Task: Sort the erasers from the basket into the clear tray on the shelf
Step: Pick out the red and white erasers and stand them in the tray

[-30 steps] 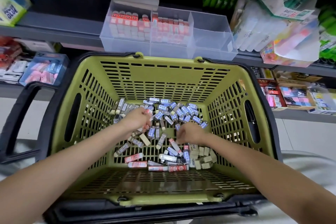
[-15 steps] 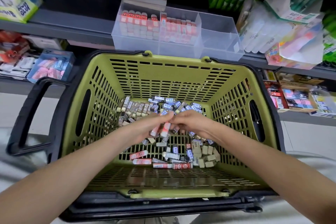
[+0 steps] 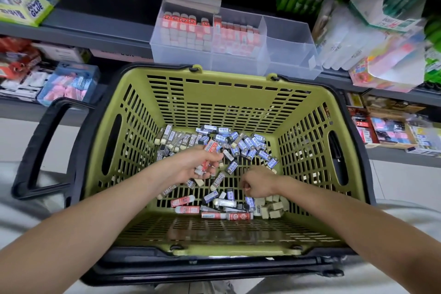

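Red-sleeved erasers (image 3: 209, 148), clamped in the left hand (image 3: 191, 167) inside the basket (image 3: 214, 93), look batched by kind; the right hand's (image 3: 259, 184) curled fingers hide any catch.

In the green basket (image 3: 214, 100) the left hand (image 3: 188, 167) grips red-sleeved erasers (image 3: 209, 150), the right hand (image 3: 259, 182) curled nearby.

I get a single view: the wide-angle head camera, looking forward and steeply down into the olive-green slotted plastic basket (image 3: 233, 83), which sits close and fills mid-frame. Beyond the basket's far rim, the clear plastic divided tray (image 3: 290, 59) on the grey shelf (image 3: 95, 28) appears higher up. Straight edges bow near the frame borders.
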### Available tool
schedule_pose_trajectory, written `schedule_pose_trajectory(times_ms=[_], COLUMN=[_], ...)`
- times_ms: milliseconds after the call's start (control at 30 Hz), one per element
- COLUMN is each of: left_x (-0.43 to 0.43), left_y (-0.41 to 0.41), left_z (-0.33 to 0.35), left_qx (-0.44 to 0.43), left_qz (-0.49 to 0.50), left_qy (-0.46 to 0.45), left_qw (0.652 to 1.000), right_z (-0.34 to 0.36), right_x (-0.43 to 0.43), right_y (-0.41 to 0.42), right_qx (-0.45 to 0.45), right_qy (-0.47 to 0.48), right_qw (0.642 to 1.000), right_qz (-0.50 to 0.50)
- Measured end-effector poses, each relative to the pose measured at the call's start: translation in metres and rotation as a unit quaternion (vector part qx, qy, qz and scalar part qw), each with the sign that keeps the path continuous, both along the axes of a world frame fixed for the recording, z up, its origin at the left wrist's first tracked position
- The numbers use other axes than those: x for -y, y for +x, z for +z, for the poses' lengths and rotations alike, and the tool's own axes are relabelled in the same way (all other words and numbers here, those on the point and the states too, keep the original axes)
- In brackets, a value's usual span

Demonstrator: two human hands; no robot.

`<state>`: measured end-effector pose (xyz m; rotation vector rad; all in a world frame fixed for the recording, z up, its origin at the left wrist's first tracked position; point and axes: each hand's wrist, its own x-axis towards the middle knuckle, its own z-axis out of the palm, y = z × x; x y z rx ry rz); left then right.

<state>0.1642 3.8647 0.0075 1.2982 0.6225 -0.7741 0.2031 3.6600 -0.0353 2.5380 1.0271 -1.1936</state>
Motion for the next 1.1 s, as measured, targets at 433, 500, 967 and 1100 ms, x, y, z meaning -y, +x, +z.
schedule_pose_trajectory(times_ms=[433, 500, 967, 1100], left_x=[0.001, 0.002, 0.007, 0.009], left_y=[0.000, 0.000, -0.006, -0.005], left_z=[-0.003, -0.004, 0.004, 0.010], left_qx=[0.001, 0.002, 0.004, 0.010], left_qz=[-0.029, -0.034, -0.024, 0.045], left_qy=[-0.004, -0.007, -0.036, -0.095], left_qw=[1.000, 0.999, 0.999, 0.994], right_z=[0.015, 0.019, 0.052, 0.067], right_x=[0.011, 0.011, 0.002, -0.011], right_y=[-0.001, -0.002, 0.004, 0.003], right_qx=[-0.080, -0.100, -0.108, -0.290], right_qy=[-0.024, -0.017, 0.151, 0.329], right_qw=[0.996, 0.989, 0.908, 0.686], right_qz=[-0.032, -0.107, -0.377, -0.580])
